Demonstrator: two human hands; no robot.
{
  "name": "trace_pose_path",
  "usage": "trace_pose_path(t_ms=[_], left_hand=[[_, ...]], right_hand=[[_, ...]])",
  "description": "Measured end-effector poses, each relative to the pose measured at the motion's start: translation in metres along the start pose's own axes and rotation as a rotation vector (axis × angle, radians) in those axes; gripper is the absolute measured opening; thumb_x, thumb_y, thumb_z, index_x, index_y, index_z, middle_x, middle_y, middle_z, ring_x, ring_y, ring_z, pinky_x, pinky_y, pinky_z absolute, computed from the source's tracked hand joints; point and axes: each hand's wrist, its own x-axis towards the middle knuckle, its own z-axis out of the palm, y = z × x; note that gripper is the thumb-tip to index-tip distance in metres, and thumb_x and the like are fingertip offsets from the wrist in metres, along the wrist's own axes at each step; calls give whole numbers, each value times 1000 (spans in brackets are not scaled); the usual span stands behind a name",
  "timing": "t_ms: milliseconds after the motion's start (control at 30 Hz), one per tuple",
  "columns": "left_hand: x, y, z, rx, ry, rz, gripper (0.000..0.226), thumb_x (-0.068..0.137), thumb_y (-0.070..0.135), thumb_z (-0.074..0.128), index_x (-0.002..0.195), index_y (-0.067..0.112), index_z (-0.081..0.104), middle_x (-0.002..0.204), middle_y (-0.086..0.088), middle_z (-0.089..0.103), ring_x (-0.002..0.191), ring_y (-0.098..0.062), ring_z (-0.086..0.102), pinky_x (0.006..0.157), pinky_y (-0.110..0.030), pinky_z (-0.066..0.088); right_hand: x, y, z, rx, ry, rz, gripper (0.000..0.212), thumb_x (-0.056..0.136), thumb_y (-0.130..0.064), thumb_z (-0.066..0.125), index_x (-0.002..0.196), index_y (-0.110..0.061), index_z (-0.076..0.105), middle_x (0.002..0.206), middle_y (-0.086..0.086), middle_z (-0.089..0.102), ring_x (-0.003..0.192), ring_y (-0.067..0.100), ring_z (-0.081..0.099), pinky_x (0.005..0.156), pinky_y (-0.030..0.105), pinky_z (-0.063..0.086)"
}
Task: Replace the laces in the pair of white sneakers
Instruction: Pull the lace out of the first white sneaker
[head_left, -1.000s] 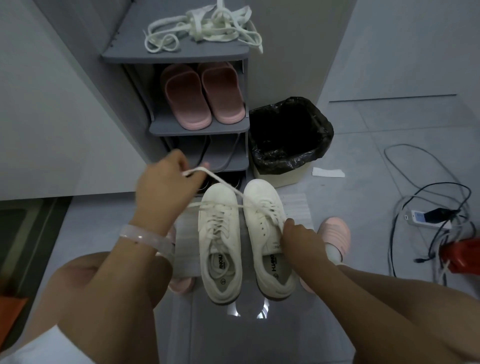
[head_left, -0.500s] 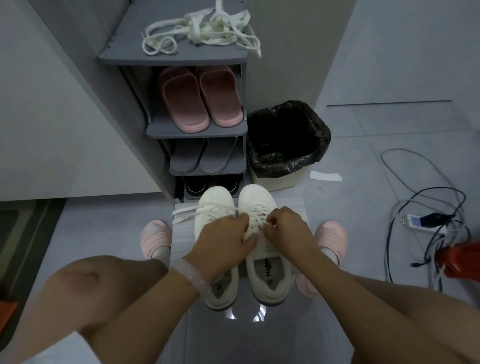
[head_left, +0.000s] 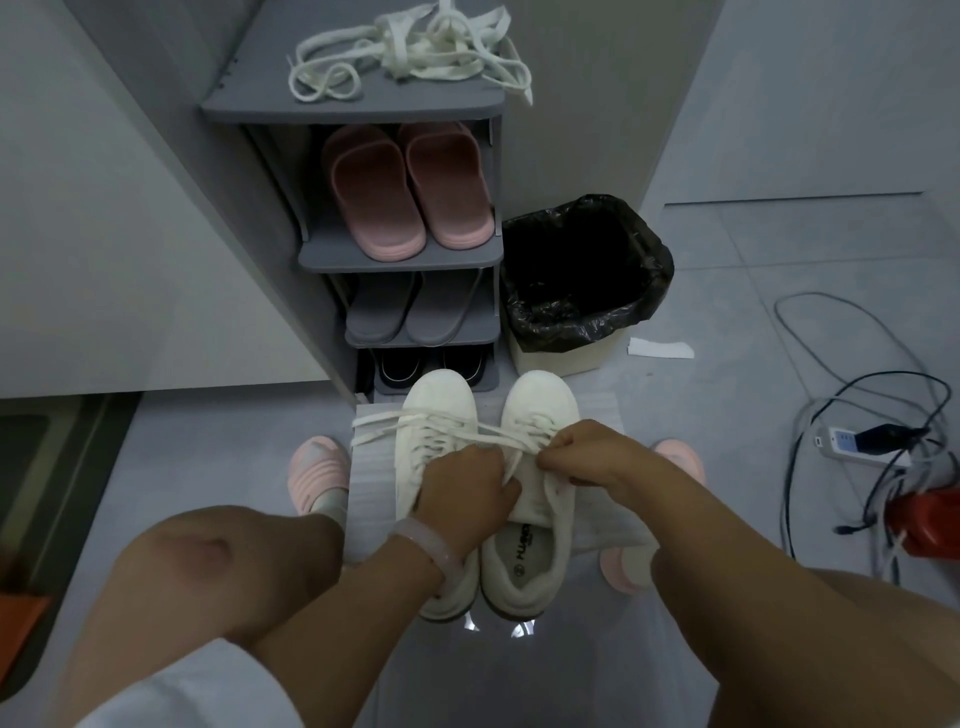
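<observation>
Two white sneakers stand side by side on a white sheet on the floor, toes pointing away from me: the left sneaker (head_left: 439, 405) and the right sneaker (head_left: 540, 400). My left hand (head_left: 465, 486) grips the tongue of the right sneaker (head_left: 530, 493). My right hand (head_left: 584, 452) pinches the white lace (head_left: 379, 426) at the right sneaker's eyelets. That lace runs left across the left sneaker, its loose ends lying on the sheet. A pile of loose white laces (head_left: 415, 47) lies on top of the shoe rack.
A grey shoe rack (head_left: 405, 260) holds pink slippers (head_left: 405, 192), grey slippers and dark shoes. A bin with a black bag (head_left: 587, 280) stands right of it. Cables and a power strip (head_left: 852, 441) lie at the right. My feet wear pink slippers (head_left: 317, 467).
My left hand came down from holding the lace high at the left and now grips the right sneaker's tongue. My right hand shifted up to the eyelets. The lace now lies slack.
</observation>
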Motion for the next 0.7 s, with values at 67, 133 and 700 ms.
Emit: trace_pose_path(t_ms=[67, 133, 700], left_hand=[[1, 0, 1, 20, -4, -13, 33, 93, 35, 40, 107, 10, 57, 112, -9, 57, 100, -26, 57, 72, -30, 37], [1, 0, 2, 48, -6, -8, 35, 94, 35, 38, 112, 10, 56, 115, -9, 56, 102, -27, 57, 74, -30, 39], [6, -2, 3, 96, -63, -6, 37, 98, 33, 33, 105, 5, 56, 109, -13, 60, 96, -28, 59, 68, -28, 30]], right_hand=[[-2, 4, -3, 115, -23, -11, 27, 84, -10, 61, 59, -15, 53, 66, 2, 52, 67, 13, 49, 72, 28, 43], [-4, 5, -6, 128, -17, -45, 28, 85, -9, 63, 59, -15, 54, 68, 2, 53, 71, 14, 50, 75, 30, 44], [2, 18, -4, -667, 600, -136, 26, 86, -23, 56, 104, -6, 48, 102, 11, 55, 94, 28, 53, 65, 30, 36]])
